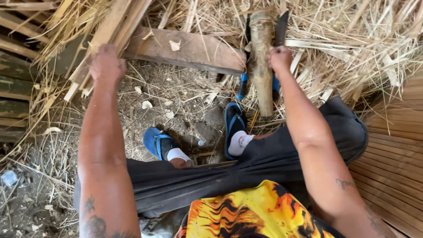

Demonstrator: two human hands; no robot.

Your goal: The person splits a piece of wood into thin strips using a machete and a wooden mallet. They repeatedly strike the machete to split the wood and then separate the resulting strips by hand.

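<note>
This looks like a rough outdoor bamboo-splitting spot, a rural yard workshop more than any room. The floor is bare packed dirt (176, 101) littered with pale chips and shavings. Heaps of dry straw-coloured bamboo strips (352, 39) pile up all around, and a worn wooden plank (194, 48) lies across the ground as a chopping rest. A stout bamboo section (262, 61) stands against it beside a dark blade (281, 28). At the right edge lies a sheet of flat bamboo slats (392, 154).
</note>
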